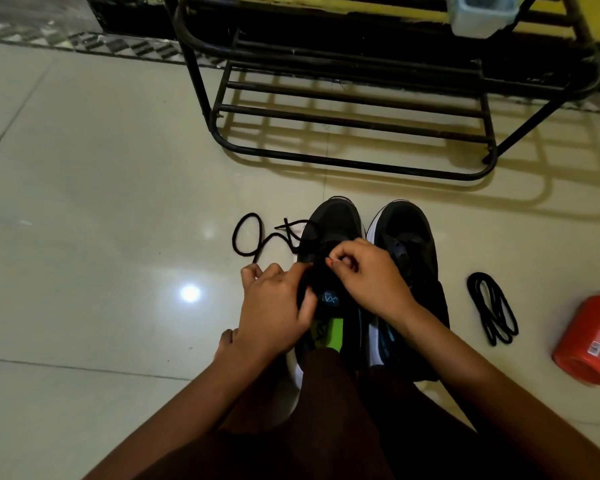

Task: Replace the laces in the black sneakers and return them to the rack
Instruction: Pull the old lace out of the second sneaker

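The black sneakers stand side by side on the glossy, pale tiled floor just in front of the rack, toes turned toward it. The left sneaker and the right sneaker are made of matte black fabric over smooth white soles. A green insole is seen inside the left one. A loose lace, a thin black cord, is looped on the floor to the left and is led into the left sneaker. A coiled lace is laid flat in long oval loops to the right, near a red cylindrical can lying on its side. The rack is built of bent black metal tubes, and a pale blue tub is set on an upper tier; its contents cannot be made out. The left grip is closed on the left sneaker's upper, thumb laid on the tongue. The right grip is curled tight, its fingertips pinched on the loose lace above the eyelets. Both forearms are stretched forward over the knees.
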Tool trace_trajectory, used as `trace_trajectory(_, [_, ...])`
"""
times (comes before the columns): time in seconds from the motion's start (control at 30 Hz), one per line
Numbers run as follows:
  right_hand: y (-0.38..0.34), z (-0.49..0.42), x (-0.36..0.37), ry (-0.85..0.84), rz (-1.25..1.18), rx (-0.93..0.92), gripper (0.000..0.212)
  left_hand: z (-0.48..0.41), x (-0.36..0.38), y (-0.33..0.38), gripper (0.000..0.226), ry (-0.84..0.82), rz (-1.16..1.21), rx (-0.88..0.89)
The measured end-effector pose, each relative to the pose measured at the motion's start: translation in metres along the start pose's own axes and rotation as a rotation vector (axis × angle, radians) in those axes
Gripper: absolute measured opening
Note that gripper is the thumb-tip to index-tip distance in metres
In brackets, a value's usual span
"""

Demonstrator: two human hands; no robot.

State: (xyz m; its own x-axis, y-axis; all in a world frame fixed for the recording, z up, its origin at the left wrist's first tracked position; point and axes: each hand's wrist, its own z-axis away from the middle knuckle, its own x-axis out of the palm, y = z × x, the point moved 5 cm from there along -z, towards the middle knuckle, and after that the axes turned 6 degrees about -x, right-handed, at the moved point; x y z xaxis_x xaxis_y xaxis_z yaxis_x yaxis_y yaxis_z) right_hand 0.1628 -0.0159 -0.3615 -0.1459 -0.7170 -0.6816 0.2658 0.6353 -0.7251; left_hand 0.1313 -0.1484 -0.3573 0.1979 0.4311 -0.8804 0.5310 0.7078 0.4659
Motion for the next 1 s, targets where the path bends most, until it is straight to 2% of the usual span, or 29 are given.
trace_trajectory(0.1, [0.003,0.006,-0.015,0.144,-0.405,0.076,0.014,0.001,0.001,0.0,0.037,-0.005,-0.012,-0.022])
trace_trajectory(0.17, [0.0,0.007,-0.022,0.168,-0.461,0.049,0.012,0.002,0.001,0.001,0.037,0.0,-0.024,-0.023])
trace_trajectory(0.27, [-0.005,0.004,-0.018,0.048,-0.321,0.048,0.01,0.001,0.001,0.001,0.035,0.001,-0.032,-0.018])
trace_trajectory(0.3, [-0.006,0.003,-0.014,-0.019,-0.221,0.056,0.006,0.001,0.001,0.001,0.035,-0.004,-0.031,-0.019])
trace_trajectory(0.37, [-0.008,0.002,-0.009,-0.124,0.049,0.043,0.012,0.001,0.002,0.0,0.034,-0.013,-0.025,-0.023])
trace_trajectory(0.4, [-0.01,0.002,-0.008,-0.135,0.112,0.026,0.013,0.001,0.003,-0.001,0.034,-0.014,-0.023,-0.025])
trace_trajectory(0.47, [-0.014,0.002,-0.013,-0.083,0.075,-0.015,0.012,0.001,0.003,-0.001,0.035,-0.009,-0.028,-0.027])
trace_trajectory(0.53, [-0.015,0.003,-0.022,0.033,-0.205,-0.021,0.015,0.001,0.003,-0.002,0.036,0.002,-0.025,-0.031])
trace_trajectory(0.6, [-0.017,0.008,-0.03,0.118,-0.64,-0.011,0.019,0.002,0.004,-0.003,0.036,0.012,-0.011,-0.041])
trace_trajectory(0.63, [-0.017,0.011,-0.033,0.139,-0.742,-0.029,0.02,0.002,0.004,-0.003,0.036,0.013,-0.007,-0.044])
trace_trajectory(0.7, [-0.021,0.015,-0.037,0.136,-0.694,-0.081,0.021,0.002,0.004,-0.003,0.036,0.012,-0.001,-0.046])
trace_trajectory(0.77, [-0.021,0.012,-0.033,0.093,-0.526,-0.072,0.027,0.002,0.004,-0.002,0.036,0.008,-0.005,-0.045])
trace_trajectory(0.9, [-0.02,0.006,-0.016,-0.196,-0.166,0.013,0.014,0.002,0.006,-0.003,0.038,-0.007,-0.004,-0.047])
trace_trajectory(1.0, [-0.029,0.009,-0.02,-0.108,-0.285,-0.118,0.013,0.002,0.007,-0.004,0.039,-0.023,0.005,-0.055])
